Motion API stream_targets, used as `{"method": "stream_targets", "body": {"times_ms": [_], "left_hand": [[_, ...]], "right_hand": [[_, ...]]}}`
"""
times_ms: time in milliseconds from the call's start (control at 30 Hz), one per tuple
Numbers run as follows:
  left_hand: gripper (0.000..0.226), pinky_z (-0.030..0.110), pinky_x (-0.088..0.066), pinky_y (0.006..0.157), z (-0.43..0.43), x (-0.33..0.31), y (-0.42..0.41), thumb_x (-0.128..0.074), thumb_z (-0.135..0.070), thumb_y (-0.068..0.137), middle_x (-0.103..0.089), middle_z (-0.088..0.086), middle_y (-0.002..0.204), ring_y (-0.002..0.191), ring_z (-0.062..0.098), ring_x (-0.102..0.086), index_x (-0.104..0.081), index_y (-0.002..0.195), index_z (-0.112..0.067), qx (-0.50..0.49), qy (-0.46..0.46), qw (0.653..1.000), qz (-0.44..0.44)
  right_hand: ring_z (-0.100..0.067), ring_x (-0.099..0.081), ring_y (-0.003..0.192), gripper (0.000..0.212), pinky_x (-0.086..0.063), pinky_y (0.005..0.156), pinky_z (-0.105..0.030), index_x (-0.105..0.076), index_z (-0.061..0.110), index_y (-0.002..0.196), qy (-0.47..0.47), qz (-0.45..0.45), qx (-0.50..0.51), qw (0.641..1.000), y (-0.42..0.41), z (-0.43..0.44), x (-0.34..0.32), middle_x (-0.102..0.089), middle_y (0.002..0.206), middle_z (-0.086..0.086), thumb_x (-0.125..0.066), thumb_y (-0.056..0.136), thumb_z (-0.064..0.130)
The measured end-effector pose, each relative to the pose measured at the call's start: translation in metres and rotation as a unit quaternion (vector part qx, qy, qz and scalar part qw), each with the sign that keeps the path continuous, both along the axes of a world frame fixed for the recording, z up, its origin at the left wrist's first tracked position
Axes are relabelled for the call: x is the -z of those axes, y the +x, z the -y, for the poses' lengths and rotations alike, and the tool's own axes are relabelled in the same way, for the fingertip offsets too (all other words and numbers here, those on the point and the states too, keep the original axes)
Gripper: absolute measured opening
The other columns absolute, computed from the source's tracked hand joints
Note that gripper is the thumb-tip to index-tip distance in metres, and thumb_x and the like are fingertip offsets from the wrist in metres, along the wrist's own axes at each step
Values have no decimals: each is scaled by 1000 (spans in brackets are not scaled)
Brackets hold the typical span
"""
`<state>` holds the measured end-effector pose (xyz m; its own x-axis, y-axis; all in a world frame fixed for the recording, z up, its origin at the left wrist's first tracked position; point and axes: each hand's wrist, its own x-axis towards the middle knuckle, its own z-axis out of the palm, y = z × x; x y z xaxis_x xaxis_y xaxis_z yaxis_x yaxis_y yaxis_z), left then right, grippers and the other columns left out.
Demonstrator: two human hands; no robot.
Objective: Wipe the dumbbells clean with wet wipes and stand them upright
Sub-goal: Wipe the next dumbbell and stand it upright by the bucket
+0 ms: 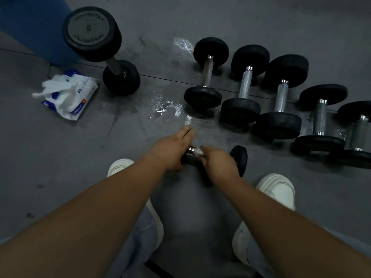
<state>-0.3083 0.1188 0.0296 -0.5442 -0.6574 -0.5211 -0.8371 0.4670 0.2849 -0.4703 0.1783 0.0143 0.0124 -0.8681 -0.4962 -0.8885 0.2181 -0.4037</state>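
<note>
Dumbbell (239, 160) under your hands: left hand (172, 151) straight-fingered on its end, right hand (217, 165) clamped on wipe (198, 151); dumbbell row (279, 123) just right.

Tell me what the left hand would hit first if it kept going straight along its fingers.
The left hand would likely meet the near head of the row's leftmost dumbbell; depth is unclear.

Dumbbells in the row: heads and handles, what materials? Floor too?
Heads: matte black with no glare, probably rubber-coated; the core is not visible. Handles: bright and silvery with shiny collars, so metal, likely chromed steel. Floor: smooth grey with a seam and a wet sheen; could be vinyl or rubber sheet, cannot tell.
</note>
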Motion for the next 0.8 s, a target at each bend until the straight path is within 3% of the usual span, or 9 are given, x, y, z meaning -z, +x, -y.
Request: {"method": "stream_targets", "body": {"times_ms": [100, 233, 333, 433, 533, 600, 667, 733, 800], "left_hand": [[117, 38, -49, 87, 9, -5, -7, -84, -22, 66, -6, -2, 163, 116, 37, -58, -9, 156, -18, -10, 12, 1000, 12], [110, 37, -49, 84, 23, -5, -13, -86, -25, 61, -26, 1, 152, 116, 34, -58, -22, 150, -14, 0, 27, 1000, 6], [113, 35, -50, 91, 28, -1, -15, -92, -28, 55, -37, 5, 145, 120, 29, -54, -29, 147, -12, -14, 76, 997, 23], [111, 33, -47, 97, 26, -3, -14, -93, -34, 57, -46, 9, 142, 123, 27, -51, -32, 146, -12, -64, 153, 986, 16], [122, 28, -41, 104, 24, -5, -7, -91, -30, 63, -42, 10, 150, 132, 25, -45, -14, 156, -15, -111, 201, 973, -25], [119, 21, -36, 100, 25, -9, 0, -90, -28, 67, -40, 10, 152, 134, 24, -43, -12, 157, -17, -149, 191, 968, -72], [105, 14, -32, 94, 26, -8, 9, -85, -25, 75, -40, 9, 153, 134, 23, -44, -19, 156, -17, -197, 148, 961, -123], [95, 17, -35, 95, 20, -9, 8, -79, -28, 80, -34, 10, 154, 131, 25, -47, -22, 154, -13, -185, 108, 967, -135], [111, 30, -40, 105, 5, -3, 2, -82, -33, 74, -13, 9, 160, 134, 28, -43, -11, 155, -9, -151, 92, 978, -107]], "right_hand": [[-25, -60, 108, 28, -39, 80, -28, -60, 28, 119, -24, -11, 43, 999, 2, 4, -5, -63, 120, -2, -43, 97, 28], [-30, -53, 120, 46, -47, 92, -44, -34, 22, 143, -2, 25, 37, 999, 30, -31, -4, -42, 145, -1, -33, 98, 13], [-32, -55, 116, 46, -48, 88, -45, -36, 23, 143, -35, 9, 75, 997, 19, -20, -1, -48, 140, -1, -33, 99, 14], [-31, -52, 122, 44, -43, 98, -44, -33, 28, 145, 4, 46, 116, 992, 16, -24, -5, -42, 148, 2, -32, 102, 21], [-23, -53, 124, 50, -43, 101, -33, -23, 43, 146, 7, 73, 31, 997, 27, -46, -6, -17, 156, 25, -37, 100, 29], [-14, -48, 129, 45, -37, 103, -23, -26, 47, 145, -27, 89, 96, 991, 19, -34, -1, -24, 153, 27, -33, 102, 36], [-15, -51, 126, 48, -40, 102, -26, -24, 46, 147, -35, 78, 121, 989, 13, -24, 0, -20, 154, 28, -34, 102, 31], [-21, -55, 122, 53, -45, 98, -33, -27, 43, 147, -20, 64, 57, 996, 17, -26, -1, -13, 156, 28, -39, 99, 23], [-20, -52, 126, 51, -45, 100, -33, -33, 41, 145, -30, 80, 31, 996, 21, -27, -2, -18, 156, 25, -40, 98, 25]]}}
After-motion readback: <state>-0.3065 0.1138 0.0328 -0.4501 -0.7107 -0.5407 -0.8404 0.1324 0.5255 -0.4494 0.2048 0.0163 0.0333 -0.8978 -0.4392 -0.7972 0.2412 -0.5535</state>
